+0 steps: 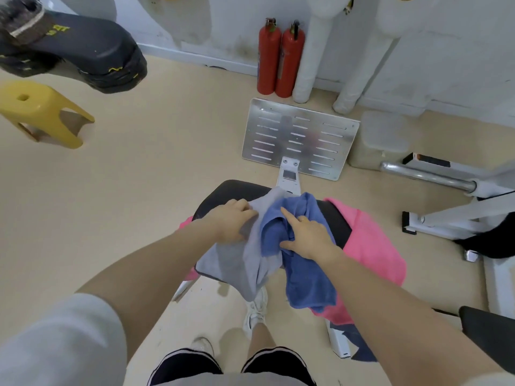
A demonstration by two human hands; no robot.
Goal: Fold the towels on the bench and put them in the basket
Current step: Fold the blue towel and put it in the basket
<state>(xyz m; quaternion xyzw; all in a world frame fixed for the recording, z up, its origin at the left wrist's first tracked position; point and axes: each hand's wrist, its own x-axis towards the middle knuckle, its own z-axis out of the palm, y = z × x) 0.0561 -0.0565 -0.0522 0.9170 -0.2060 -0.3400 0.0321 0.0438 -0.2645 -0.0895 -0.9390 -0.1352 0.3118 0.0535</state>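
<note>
A black padded bench (234,190) stands in front of me with three towels heaped on it. A pink towel (370,246) lies lowest and hangs off the right side. On top lie a grey towel (237,263) and a crumpled blue towel (303,277), both drooping over the near edge. My left hand (231,221) grips the grey towel near its top. My right hand (309,235) holds a bunch of the blue towel, its index finger stretched out over the cloth. No basket is in view.
A slotted metal footplate (299,139) lies beyond the bench, with two red fire extinguishers (280,57) at the wall. A yellow stool (41,112) stands far left. White machine frames and a chrome bar (429,175) crowd the right. My feet stand under the bench's near end.
</note>
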